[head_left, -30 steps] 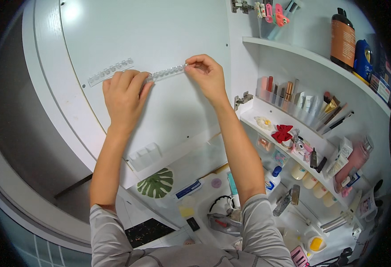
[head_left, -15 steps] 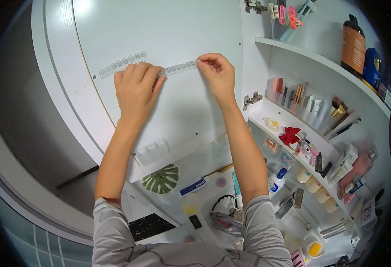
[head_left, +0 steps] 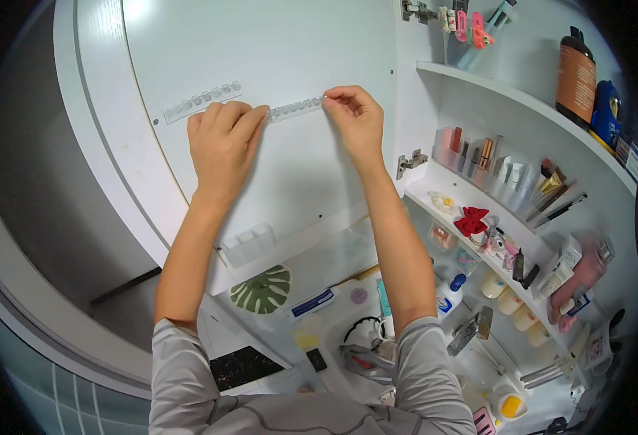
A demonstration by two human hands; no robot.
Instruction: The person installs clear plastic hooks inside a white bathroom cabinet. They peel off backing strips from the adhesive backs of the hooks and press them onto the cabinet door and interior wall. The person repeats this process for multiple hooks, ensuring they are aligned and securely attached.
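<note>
"Head view, pls: what's diff vs. a moment ago?"

"Not much. L. hand (head_left: 223, 156) now has its fingertips a bit further over the near end of the clear strip (head_left: 295, 110), so slightly less of that end shows. R. hand (head_left: 359, 127) looks abt the same, thumb + index pinched on the far end."

"Meaning?"

"Strip's prob. steadied at both ends, middle uncovered. Just my read."

"L. hand gripping too?"

"Can't tell. Fingers are bent and touching that end, but the thumb's contact is hidden, so could be pinching, could be pressing."

"Where's the strip exactly?"

"Between the hands, at the white door panel (head_left: 290, 43), bumpy edge up, slanting up to the R. Flush or a hair off? Can't say."

"Anything else nearby?"

"Yep, a second strip (head_left: 203, 101), similar type, on the panel above the L. hand, apart from the first, w/ approx. the same slant. Translucent holder (head_left: 250, 243) lower down on the panel, metal hinge (head_left: 412, 164) off to the R."
</note>
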